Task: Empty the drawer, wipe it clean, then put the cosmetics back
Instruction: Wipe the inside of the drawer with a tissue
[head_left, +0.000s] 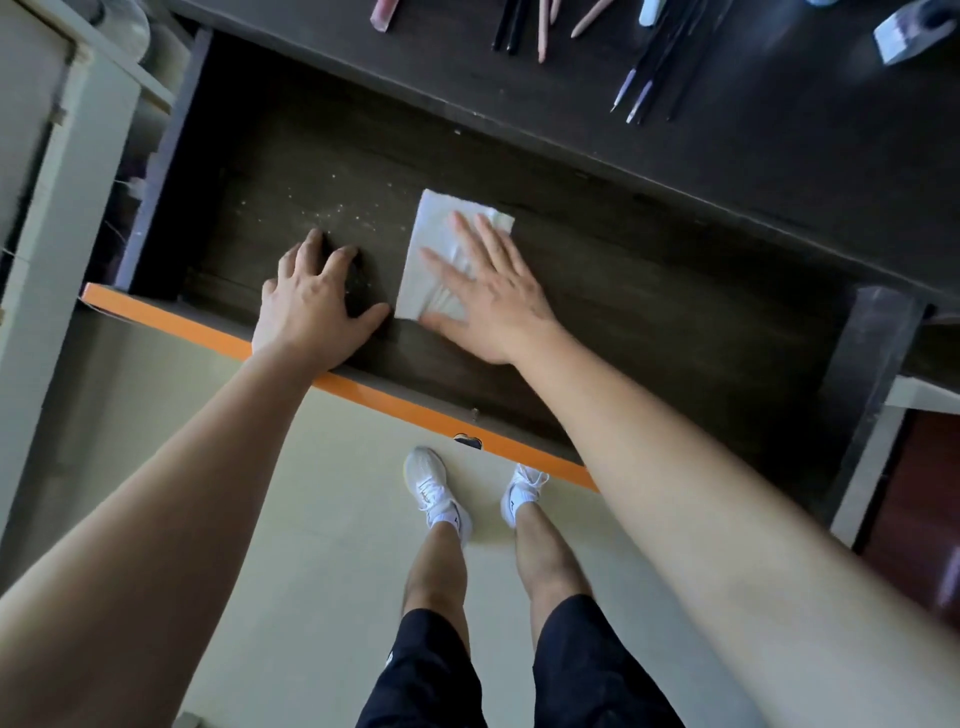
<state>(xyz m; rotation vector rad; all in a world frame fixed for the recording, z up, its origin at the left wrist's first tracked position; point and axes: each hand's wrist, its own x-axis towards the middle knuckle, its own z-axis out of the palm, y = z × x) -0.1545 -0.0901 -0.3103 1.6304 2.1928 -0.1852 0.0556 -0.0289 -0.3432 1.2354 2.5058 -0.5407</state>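
Note:
The dark wooden drawer (649, 332) is pulled out, with an orange front edge (395, 402). Its bottom holds no cosmetics and shows pale dust specks near the left middle. My right hand (488, 291) lies flat with spread fingers on a folded white wipe (439, 234) on the drawer bottom. My left hand (311, 301) rests inside the drawer just left of the wipe, wrist over the orange edge, fingers bent with the tips on the wood. The cosmetics, several pencils and brushes (644, 78), lie on the dark tabletop above the drawer.
A white cabinet (57, 171) stands to the left of the drawer. A small pale blue box (904, 36) sits at the tabletop's far right. My legs and white shoes (436, 493) stand on the light floor below the drawer front.

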